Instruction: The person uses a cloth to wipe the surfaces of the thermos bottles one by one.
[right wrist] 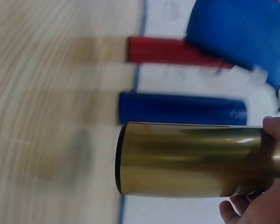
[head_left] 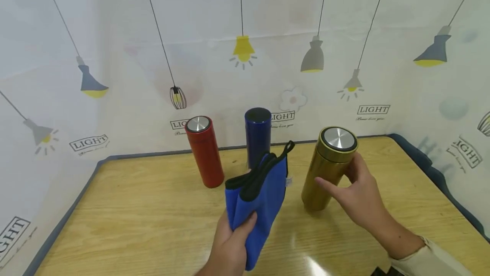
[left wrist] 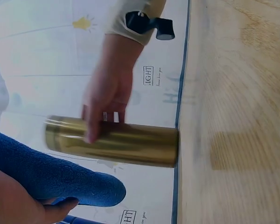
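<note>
My right hand (head_left: pixel 361 199) grips a gold thermos bottle (head_left: pixel 325 178) with a silver-topped lid, thumb on the near side and fingers around the far side. In the left wrist view the gold bottle (left wrist: pixel 144 145) stands apart from its reflection, so its base looks raised off the table. My left hand (head_left: pixel 233 242) holds a folded blue towel (head_left: pixel 264 208) with black edging and a black loop, the thumb pressed across its near face. The towel (right wrist: pixel 242 37) hangs in front of a red bottle and a blue bottle.
A red thermos bottle (head_left: pixel 206 155) stands back left on the wooden table (head_left: pixel 145 216). Behind the towel is a dark blue bottle (head_left: pixel 257 135), its lower part hidden. A wall covering (head_left: pixel 214 8) printed with lamps rises behind the table's back edge.
</note>
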Demonstrator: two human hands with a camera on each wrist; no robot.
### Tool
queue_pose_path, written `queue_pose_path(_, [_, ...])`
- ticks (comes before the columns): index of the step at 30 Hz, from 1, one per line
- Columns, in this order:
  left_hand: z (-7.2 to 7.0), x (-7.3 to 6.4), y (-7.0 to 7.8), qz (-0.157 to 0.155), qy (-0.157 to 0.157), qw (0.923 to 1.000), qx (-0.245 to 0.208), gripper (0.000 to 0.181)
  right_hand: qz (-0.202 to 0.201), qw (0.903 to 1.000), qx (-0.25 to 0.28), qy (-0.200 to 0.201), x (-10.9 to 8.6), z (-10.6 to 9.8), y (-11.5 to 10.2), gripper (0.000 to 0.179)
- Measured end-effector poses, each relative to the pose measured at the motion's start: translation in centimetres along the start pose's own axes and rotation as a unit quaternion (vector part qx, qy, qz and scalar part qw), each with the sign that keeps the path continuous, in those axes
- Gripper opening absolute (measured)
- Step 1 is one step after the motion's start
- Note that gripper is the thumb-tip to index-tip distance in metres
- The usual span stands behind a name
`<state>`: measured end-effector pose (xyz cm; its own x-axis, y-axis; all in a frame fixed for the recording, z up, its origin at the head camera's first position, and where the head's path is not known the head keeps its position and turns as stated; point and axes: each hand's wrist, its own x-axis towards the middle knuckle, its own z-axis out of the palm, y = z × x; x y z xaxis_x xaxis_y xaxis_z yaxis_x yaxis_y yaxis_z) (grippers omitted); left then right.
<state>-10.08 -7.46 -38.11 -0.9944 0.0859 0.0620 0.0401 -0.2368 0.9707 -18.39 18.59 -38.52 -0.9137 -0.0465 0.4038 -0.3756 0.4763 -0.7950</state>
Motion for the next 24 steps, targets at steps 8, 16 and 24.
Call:
queue_pose_path(8, [-0.5,0.3,0.9,-0.034,0.029,0.9986,0.028,0.051,0.086,0.9953,-0.030,-0.034,2.4,-1.0,3.5,0.094])
queue_pose_path(16, [-2.6,-0.6,1.1,-0.043,0.074,0.9945,0.060,0.048,0.090,0.9953,-0.024,-0.025,3.8,-0.9,4.5,0.095])
queue_pose_path(24, [-5.4,-1.8,1.2,-0.064,0.128,0.9796,0.141,0.050,0.083,0.9957,-0.032,-0.027,4.3,-0.4,4.6,0.094])
